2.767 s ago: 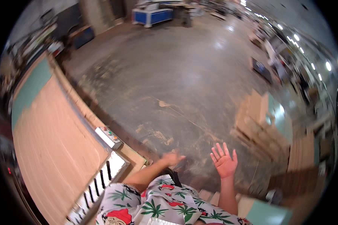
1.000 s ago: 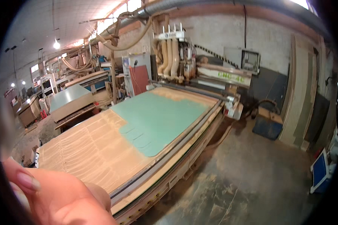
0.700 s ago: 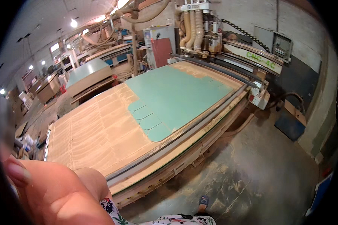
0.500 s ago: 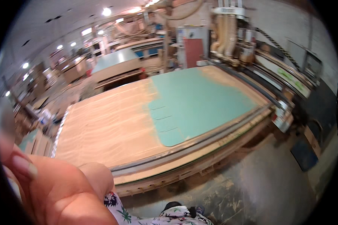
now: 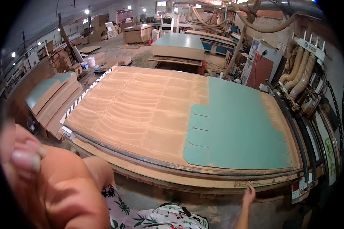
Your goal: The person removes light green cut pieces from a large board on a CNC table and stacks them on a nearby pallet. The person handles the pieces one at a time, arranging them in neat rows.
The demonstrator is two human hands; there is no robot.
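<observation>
My left hand point(image 5: 70, 187) is raised very close to the view at the lower left. Its fingers are bent, with two fingertips showing at the far left, and anything in them is hidden. Low on the right, my right hand point(image 5: 249, 194) hangs beside the near edge of a large machine bed point(image 5: 218, 183), its fingers loosely apart and nothing visible in them. On the bed lies a green-faced board point(image 5: 240, 126), cut with rounded notches along its left side. Fine tan sawdust point(image 5: 137, 107) coats the board's left part in wavy ridges.
A cutting machine head with ribbed hoses point(image 5: 304, 72) stands at the right, by a dark rail point(image 5: 290, 114). Stacked boards point(image 5: 55, 99) lean at the left. Behind the bed are another green-topped stack point(image 5: 177, 47), a grey and red cabinet point(image 5: 259, 63) and white buckets point(image 5: 91, 62).
The view has swung left, so the bed and machine head sit further right and the leaning boards show more fully. My right hand has come into view; my left stays raised.
</observation>
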